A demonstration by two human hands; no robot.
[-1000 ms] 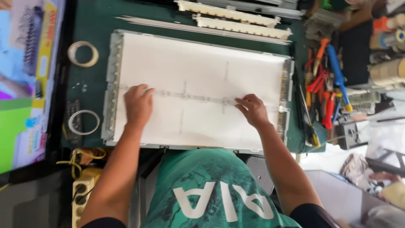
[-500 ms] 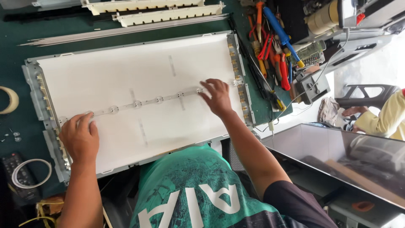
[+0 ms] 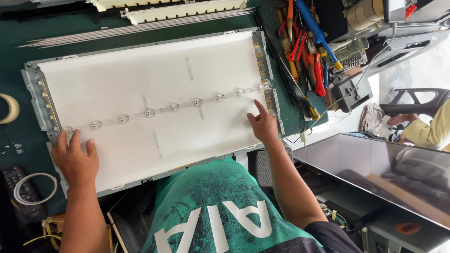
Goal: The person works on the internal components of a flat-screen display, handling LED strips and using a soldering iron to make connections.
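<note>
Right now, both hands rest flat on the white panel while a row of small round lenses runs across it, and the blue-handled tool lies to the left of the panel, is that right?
Not quite: the head view shows the blue-handled tool lying to the right of the white panel, among other tools. The left hand and right hand do rest on it, by the lens row.

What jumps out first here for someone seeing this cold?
The big white panel filling the green bench, with a strip of small round lenses running across its middle. The left hand lies flat at the strip's left end, the right hand near its right end. A heap of red, orange and blue hand tools sits just past the panel's right edge.
</note>
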